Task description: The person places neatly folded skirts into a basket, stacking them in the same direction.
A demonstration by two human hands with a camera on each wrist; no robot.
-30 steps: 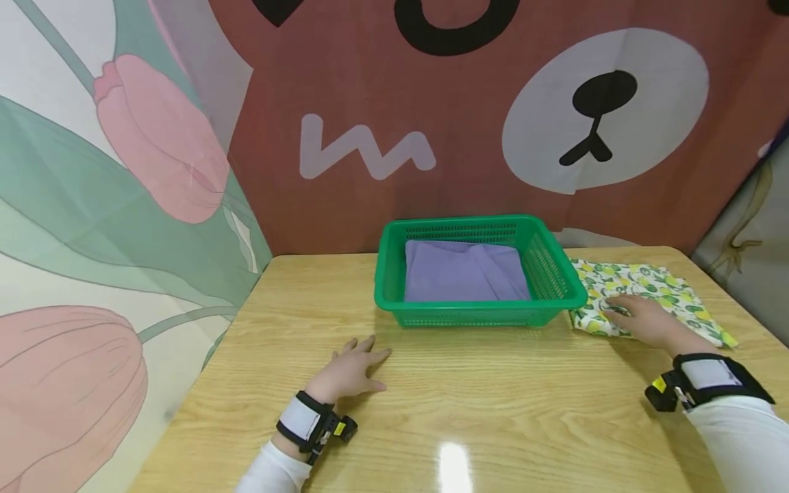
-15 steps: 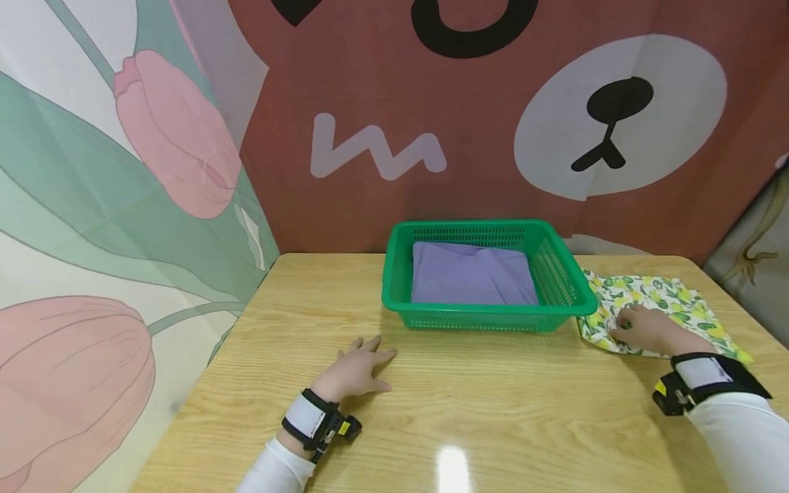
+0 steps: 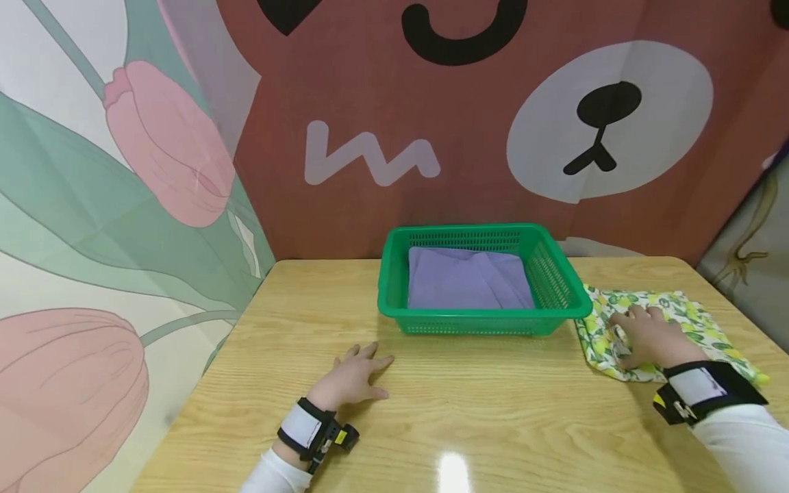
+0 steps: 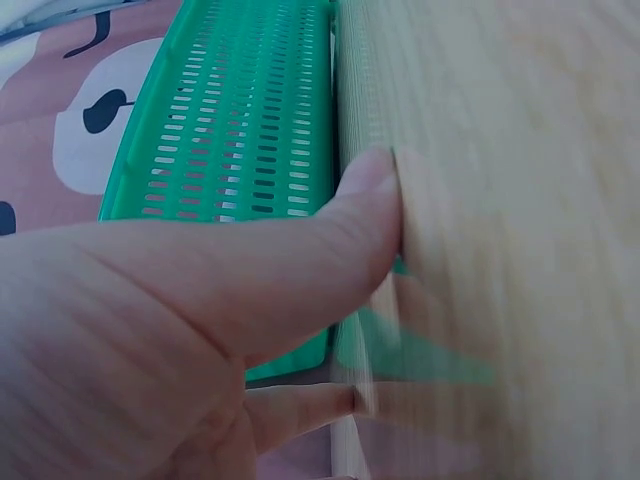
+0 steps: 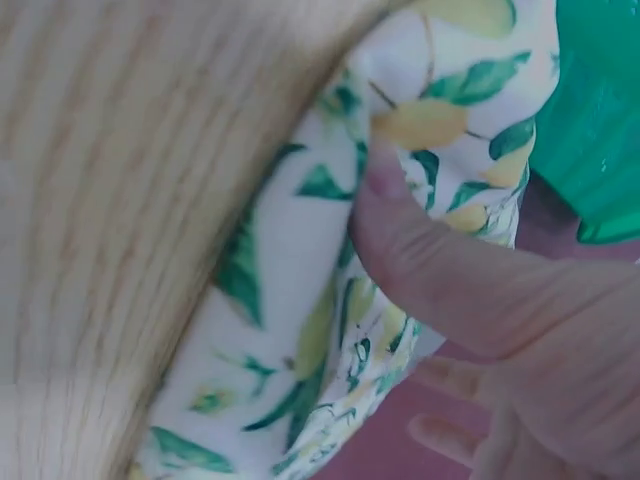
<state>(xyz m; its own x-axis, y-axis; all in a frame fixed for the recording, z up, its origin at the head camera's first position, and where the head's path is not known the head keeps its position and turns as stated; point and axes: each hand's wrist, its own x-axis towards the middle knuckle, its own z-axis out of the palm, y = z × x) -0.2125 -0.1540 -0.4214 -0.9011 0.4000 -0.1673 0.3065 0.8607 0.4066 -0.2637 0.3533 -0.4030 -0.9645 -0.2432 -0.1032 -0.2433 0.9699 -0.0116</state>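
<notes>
A lemon-print cloth (image 3: 678,311) lies folded on the wooden table (image 3: 493,411), right of a green basket (image 3: 557,277). My right hand (image 3: 644,334) lies on the cloth's near left part, which is bunched up. In the right wrist view the thumb (image 5: 400,225) presses into the cloth (image 5: 290,290) with the fingers on its other side, pinching the fold. A purple cloth (image 3: 468,279) lies folded inside the basket. My left hand (image 3: 357,370) rests flat on the table with fingers spread, in front of the basket (image 4: 240,120) and holding nothing.
A printed fabric backdrop (image 3: 431,137) stands close behind the basket and along the table's left edge. The basket's right rim touches the lemon cloth. Bare tabletop (image 3: 505,424) stretches between my two hands.
My right hand has drawn back toward me and curled onto the lemon cloth, bunching its left edge. The left hand has stayed put. The head view has shifted slightly.
</notes>
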